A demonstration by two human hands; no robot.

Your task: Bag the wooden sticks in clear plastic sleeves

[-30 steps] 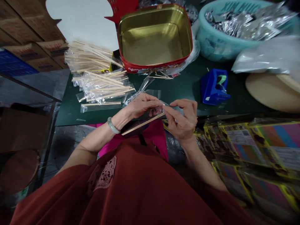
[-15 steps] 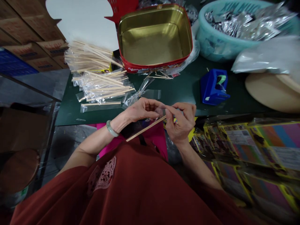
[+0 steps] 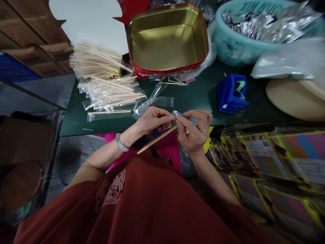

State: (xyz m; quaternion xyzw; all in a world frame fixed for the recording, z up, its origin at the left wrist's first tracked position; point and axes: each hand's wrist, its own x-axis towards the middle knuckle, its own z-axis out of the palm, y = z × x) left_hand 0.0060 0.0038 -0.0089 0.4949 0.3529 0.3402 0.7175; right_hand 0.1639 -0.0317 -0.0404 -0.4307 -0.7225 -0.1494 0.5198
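The sticks slant down-left from the nearer right hand, whose fingers pinch their upper end; the left hand pinches clear film.

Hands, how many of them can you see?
2. The left hand, with a pale green bracelet on its wrist, and the right hand beside it, both holding clear plastic. No others show.

is shining dimly, glinting off the tin and foil packets, darkening beneath the table, blurring and stretching toward the edges.
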